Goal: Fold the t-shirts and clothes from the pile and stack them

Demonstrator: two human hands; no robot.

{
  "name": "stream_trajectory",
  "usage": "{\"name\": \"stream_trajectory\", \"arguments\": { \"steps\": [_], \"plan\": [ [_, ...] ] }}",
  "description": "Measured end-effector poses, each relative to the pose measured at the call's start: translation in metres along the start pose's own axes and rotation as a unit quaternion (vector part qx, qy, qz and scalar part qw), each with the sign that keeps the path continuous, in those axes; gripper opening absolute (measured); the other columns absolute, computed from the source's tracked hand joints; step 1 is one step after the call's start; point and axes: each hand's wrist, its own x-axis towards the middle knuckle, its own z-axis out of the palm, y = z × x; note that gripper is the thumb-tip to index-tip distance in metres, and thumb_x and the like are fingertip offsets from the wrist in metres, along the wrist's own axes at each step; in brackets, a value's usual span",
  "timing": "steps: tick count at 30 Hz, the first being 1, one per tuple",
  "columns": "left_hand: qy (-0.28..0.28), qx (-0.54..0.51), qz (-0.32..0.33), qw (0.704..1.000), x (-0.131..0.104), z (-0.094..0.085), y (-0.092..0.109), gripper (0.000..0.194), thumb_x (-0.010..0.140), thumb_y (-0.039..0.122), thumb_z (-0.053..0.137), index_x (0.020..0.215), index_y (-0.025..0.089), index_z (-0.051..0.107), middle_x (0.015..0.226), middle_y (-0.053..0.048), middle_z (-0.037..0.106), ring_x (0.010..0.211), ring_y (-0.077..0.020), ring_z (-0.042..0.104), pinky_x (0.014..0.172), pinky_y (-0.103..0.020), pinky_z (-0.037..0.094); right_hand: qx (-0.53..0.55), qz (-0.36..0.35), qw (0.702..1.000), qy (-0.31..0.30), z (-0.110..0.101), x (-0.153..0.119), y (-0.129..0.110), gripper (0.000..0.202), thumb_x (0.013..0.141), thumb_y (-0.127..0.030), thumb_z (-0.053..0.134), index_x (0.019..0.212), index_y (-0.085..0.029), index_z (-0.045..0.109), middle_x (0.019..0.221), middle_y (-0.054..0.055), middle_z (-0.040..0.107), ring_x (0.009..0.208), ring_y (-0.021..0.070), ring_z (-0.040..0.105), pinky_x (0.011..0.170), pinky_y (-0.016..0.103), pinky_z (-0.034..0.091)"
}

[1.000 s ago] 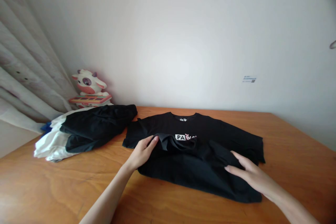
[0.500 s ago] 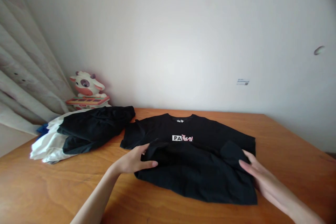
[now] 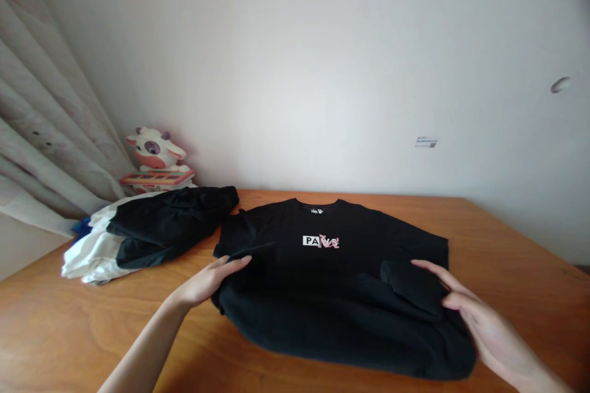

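Note:
A black T-shirt [image 3: 304, 319] lies front up on the wooden table, its collar toward the wall. Across its chest runs a small white and pink "PAWS" print. My left hand [image 3: 207, 281] pinches the shirt's left side, thumb on top and the other fingers under the cloth. On the opposite side, my right hand [image 3: 474, 310] grips a bunched fold between thumb and fingers. The lower part of the shirt is lifted and bulges toward me, with its hem hanging in a curve. Fingers beneath the fabric are partly hidden.
Left of the shirt lies a heap of clothes, with a black garment [image 3: 170, 227] over a white one [image 3: 92, 252]. Behind it stands a cow toy with a keyboard [image 3: 157, 178]. A curtain [image 3: 41, 116] hangs at the left, and a wall [image 3: 322, 73] rises behind the wooden table [image 3: 520, 295].
My left hand has moved left and now pinches the shirt's side. My right hand has shifted slightly right and lower. The shirt's lower part is spread wider and pulled nearer to me.

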Motion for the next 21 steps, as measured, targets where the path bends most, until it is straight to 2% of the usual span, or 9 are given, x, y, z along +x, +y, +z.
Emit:
{"name": "stream_trajectory", "arguments": {
  "steps": [3, 6, 8, 9, 11, 13, 17, 19, 21],
  "plan": [
    [-0.102, 0.173, 0.042, 0.979, -0.012, 0.0, 0.004, 0.036, 0.082, 0.059, 0.066, 0.083, 0.024, 0.076, 0.077, -0.003, 0.073, 0.077, -0.0246, 0.07, 0.072, -0.029, 0.054, -0.099, 0.011, 0.993, -0.068, 0.002, -0.009, 0.006, 0.05, 0.086, -0.055, 0.05, 0.123, -0.03, 0.072, 0.134, 0.004, 0.07, 0.131, 0.0331, 0.059, 0.11, 0.048, 0.047],
    [-0.1, 0.269, 0.122, 0.95, -0.02, 0.01, 0.006, 0.041, 0.089, 0.05, 0.061, 0.12, 0.024, 0.07, 0.098, -0.007, 0.077, 0.092, -0.0273, 0.071, 0.083, -0.032, 0.053, -0.265, -0.023, 0.954, -0.138, 0.016, -0.021, 0.013, 0.055, 0.085, -0.063, 0.058, 0.134, -0.037, 0.065, 0.142, 0.002, 0.064, 0.134, 0.0333, 0.056, 0.11, 0.049, 0.046],
    [-0.111, 0.285, 0.155, 0.939, -0.023, 0.018, 0.009, 0.041, 0.095, 0.042, 0.054, 0.131, 0.026, 0.063, 0.11, -0.008, 0.075, 0.099, -0.0269, 0.071, 0.088, -0.034, 0.052, -0.351, -0.076, 0.923, -0.138, 0.03, -0.028, 0.016, 0.063, 0.079, -0.059, 0.07, 0.138, -0.039, 0.061, 0.141, 0.004, 0.064, 0.129, 0.0341, 0.061, 0.104, 0.047, 0.052],
    [-0.129, 0.28, 0.17, 0.936, -0.024, 0.022, 0.012, 0.037, 0.098, 0.038, 0.051, 0.13, 0.026, 0.063, 0.112, -0.008, 0.075, 0.1, -0.0258, 0.071, 0.089, -0.034, 0.052, -0.375, -0.11, 0.912, -0.124, 0.036, -0.03, 0.017, 0.061, 0.078, -0.054, 0.073, 0.136, -0.037, 0.062, 0.136, 0.006, 0.067, 0.123, 0.0334, 0.065, 0.1, 0.044, 0.055],
    [-0.163, 0.239, 0.214, 0.933, -0.026, 0.026, 0.02, 0.031, 0.101, 0.032, 0.047, 0.126, 0.027, 0.064, 0.118, -0.007, 0.073, 0.106, -0.0234, 0.07, 0.094, -0.033, 0.052, -0.388, -0.164, 0.901, -0.105, 0.048, -0.031, 0.017, 0.041, 0.083, -0.047, 0.069, 0.122, -0.034, 0.069, 0.119, 0.006, 0.074, 0.108, 0.0294, 0.072, 0.091, 0.037, 0.06],
    [-0.186, 0.17, 0.267, 0.93, -0.03, 0.029, 0.029, 0.028, 0.102, 0.029, 0.047, 0.123, 0.026, 0.065, 0.127, -0.008, 0.07, 0.116, -0.0222, 0.066, 0.1, -0.034, 0.05, -0.369, -0.191, 0.904, -0.099, 0.055, -0.03, 0.014, 0.025, 0.09, -0.044, 0.062, 0.11, -0.032, 0.072, 0.107, 0.005, 0.076, 0.099, 0.0257, 0.075, 0.085, 0.031, 0.061],
    [-0.272, 0.09, 0.297, 0.911, -0.044, 0.043, 0.042, 0.024, 0.1, 0.03, 0.055, 0.119, 0.027, 0.068, 0.131, -0.008, 0.07, 0.119, -0.0225, 0.067, 0.102, -0.035, 0.052, -0.309, -0.195, 0.931, 0.01, 0.065, -0.037, 0.001, 0.032, 0.094, -0.055, 0.055, 0.111, -0.032, 0.07, 0.109, 0.004, 0.078, 0.1, 0.0238, 0.075, 0.081, 0.025, 0.061],
    [-0.363, 0.079, 0.3, 0.879, -0.05, 0.051, 0.045, 0.025, 0.097, 0.039, 0.061, 0.116, 0.027, 0.072, 0.126, -0.008, 0.073, 0.116, -0.0252, 0.069, 0.105, -0.038, 0.051, -0.297, -0.197, 0.934, -0.022, 0.072, -0.049, -0.008, 0.034, 0.094, -0.057, 0.055, 0.117, -0.036, 0.069, 0.113, 0.002, 0.078, 0.103, 0.0237, 0.075, 0.08, 0.026, 0.062],
    [-0.437, 0.05, 0.3, 0.846, -0.053, 0.054, 0.046, 0.028, 0.093, 0.047, 0.065, 0.106, 0.026, 0.077, 0.122, -0.009, 0.075, 0.114, -0.0274, 0.07, 0.108, -0.039, 0.049, -0.286, -0.216, 0.922, -0.146, 0.079, -0.06, -0.017, 0.032, 0.093, -0.059, 0.057, 0.116, -0.041, 0.071, 0.112, -0.001, 0.078, 0.102, 0.0234, 0.075, 0.082, 0.028, 0.062]
  ]
}}
